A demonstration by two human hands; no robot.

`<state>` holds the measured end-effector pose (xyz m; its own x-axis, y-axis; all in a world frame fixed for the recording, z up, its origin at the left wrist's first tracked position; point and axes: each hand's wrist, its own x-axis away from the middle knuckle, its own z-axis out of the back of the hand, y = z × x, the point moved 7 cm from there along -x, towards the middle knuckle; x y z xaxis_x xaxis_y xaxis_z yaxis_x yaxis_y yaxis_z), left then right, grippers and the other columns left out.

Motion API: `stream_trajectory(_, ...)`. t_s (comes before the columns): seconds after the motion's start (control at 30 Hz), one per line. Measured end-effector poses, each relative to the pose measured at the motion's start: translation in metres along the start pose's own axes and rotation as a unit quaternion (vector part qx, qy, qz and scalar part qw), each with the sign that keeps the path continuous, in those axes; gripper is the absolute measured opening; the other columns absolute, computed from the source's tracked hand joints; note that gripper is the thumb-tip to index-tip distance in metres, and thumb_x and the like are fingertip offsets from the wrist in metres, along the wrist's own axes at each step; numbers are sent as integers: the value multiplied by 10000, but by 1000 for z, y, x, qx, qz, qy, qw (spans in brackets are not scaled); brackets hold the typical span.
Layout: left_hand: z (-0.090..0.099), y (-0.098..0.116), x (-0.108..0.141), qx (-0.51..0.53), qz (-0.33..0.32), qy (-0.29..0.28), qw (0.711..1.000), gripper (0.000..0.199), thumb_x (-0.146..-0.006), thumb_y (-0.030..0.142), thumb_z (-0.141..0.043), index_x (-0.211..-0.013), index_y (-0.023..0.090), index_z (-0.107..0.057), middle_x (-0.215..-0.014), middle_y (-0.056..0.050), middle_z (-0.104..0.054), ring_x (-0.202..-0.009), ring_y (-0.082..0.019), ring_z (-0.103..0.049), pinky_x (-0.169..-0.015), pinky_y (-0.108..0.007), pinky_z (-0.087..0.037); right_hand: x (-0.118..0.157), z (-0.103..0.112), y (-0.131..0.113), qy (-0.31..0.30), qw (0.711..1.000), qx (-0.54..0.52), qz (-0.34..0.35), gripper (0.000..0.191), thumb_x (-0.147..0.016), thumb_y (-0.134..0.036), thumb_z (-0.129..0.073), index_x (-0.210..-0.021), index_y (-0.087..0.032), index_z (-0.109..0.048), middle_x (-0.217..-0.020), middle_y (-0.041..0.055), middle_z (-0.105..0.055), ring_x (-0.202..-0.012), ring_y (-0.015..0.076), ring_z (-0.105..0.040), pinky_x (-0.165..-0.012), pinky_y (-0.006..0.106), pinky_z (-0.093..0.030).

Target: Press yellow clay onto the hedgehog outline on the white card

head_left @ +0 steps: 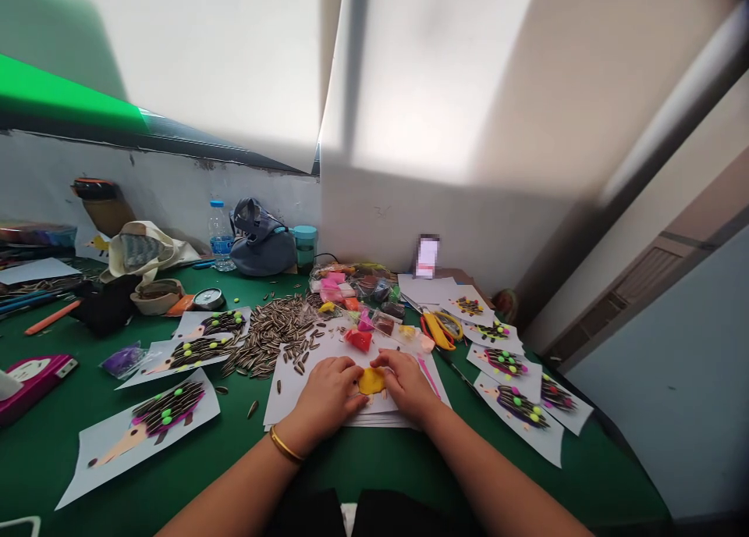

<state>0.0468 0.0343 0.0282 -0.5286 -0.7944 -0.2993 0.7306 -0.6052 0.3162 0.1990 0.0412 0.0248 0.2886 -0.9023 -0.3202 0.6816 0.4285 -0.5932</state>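
Note:
A flattened piece of yellow clay (371, 381) lies on a stack of white paper (351, 421) in front of me. My left hand (331, 392) touches its left edge, fingers curved and thumb apart from them. On its right side my right hand (406, 385) rests with bent fingers against the clay. Small peach bits show just below the yellow piece. A lump of red clay (358, 339) sits above it on the paper. Some striped seeds lie on the paper's left part, beside a large heap of sunflower seeds (275, 330).
Hedgehog pictures lie at left (146, 424) and right (523, 416). Yellow scissors (440, 330) and bagged clay (333, 287) are behind the paper. A bottle (221, 236), blue bag (263, 244), teal-lidded cup (305, 248) and phone (427, 256) stand by the wall.

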Motion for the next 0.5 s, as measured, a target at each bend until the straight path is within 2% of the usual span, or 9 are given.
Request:
stream_trajectory(0.13, -2, -2, -1, -14, 13, 6, 1000, 461, -804, 416, -683, -1212, 236, -566, -1160, -72, -605, -1099, -268, -537, -984, -424, -395, 0, -5, -1, -23, 1000, -1, 8, 349, -850, -105, -432, -1130, -237, -594, -1189, 45, -644, -1241, 220, -491, -1045, 422, -312)
stream_trajectory(0.27, -2, 2, -2, -25, 6, -5, 1000, 374, -822, 460, -652, -1139, 264, -616, -1117, -58, -597, -1064, -260, -539, -975, -419, -394, -1, -9, -3, -40, 999, 4, 12, 333, -850, -95, -427, -1089, -232, -614, -1156, 50, -659, -1264, 222, -478, -1071, 446, -286)
stream_trajectory(0.5, 2, 5, 0, -21, 11, -11, 1000, 383, -844, 493, -616, -1155, 269, -614, -1131, -64, -585, -1097, -267, -524, -998, -422, -372, 2, 3, 3, 6, 1000, -4, 1, 349, -832, -102, -429, -1097, -226, -620, -1176, 62, -656, -1246, 234, -497, -1033, 431, -336)
